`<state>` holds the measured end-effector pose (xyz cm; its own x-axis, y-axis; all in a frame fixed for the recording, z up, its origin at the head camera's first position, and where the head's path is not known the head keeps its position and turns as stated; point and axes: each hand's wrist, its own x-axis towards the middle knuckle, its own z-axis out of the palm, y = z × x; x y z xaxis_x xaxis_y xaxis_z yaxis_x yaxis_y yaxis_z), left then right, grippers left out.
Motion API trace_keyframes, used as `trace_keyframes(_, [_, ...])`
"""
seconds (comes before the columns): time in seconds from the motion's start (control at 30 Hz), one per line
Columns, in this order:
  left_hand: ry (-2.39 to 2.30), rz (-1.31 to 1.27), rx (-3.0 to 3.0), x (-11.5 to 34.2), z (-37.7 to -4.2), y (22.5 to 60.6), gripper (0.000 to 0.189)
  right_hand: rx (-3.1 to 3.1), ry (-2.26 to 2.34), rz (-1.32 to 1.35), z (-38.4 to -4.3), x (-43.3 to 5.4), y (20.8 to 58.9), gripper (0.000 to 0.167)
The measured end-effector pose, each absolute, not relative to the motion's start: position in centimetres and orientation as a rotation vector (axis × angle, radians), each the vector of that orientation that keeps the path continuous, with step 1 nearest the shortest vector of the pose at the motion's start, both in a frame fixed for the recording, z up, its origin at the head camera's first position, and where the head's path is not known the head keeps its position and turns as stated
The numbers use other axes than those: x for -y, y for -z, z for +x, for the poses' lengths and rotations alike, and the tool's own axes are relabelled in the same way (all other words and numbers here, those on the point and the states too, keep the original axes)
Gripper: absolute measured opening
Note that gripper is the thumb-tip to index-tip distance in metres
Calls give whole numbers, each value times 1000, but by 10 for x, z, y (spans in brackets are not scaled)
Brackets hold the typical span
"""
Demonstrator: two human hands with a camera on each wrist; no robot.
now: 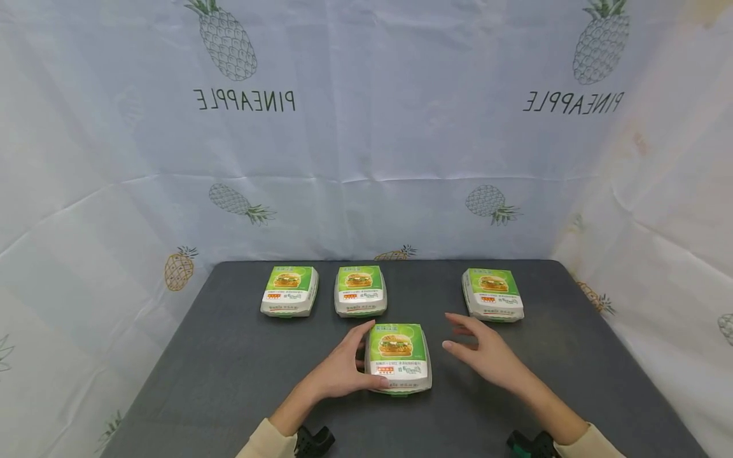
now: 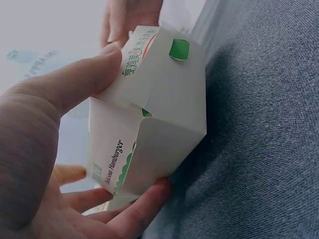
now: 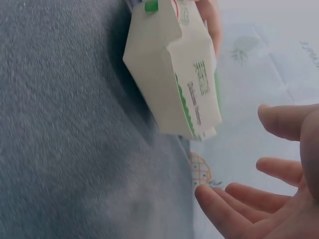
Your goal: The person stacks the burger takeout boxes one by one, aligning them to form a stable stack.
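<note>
A green and white hamburger box [image 1: 399,356], lid closed and printed with a burger, sits at the middle front of the dark table. My left hand [image 1: 346,369] grips it from the left, thumb on the near edge and fingers along the side. The left wrist view shows that thumb on the box's [image 2: 164,89] edge and the fingertips against its side. To the right, my right hand [image 1: 487,353] hovers apart from the box with fingers spread and nothing held. In the right wrist view a gap lies between that hand [image 3: 269,199] and the box [image 3: 169,74].
Along the back of the dark table [image 1: 229,381] stand three matching boxes: one at left [image 1: 289,291], one near the middle [image 1: 360,291] and one at right [image 1: 493,294]. A white pineapple-print cloth [image 1: 366,140] hangs behind and at both sides.
</note>
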<state>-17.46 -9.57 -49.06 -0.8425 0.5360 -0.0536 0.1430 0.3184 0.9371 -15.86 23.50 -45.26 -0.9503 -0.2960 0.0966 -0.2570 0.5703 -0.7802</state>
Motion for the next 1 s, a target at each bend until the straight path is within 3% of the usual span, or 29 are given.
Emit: trace_keyframes(1.0, [-1461,616,-2268,102,-171,487,110,-2941,1272,-295,-185,-288,433,65])
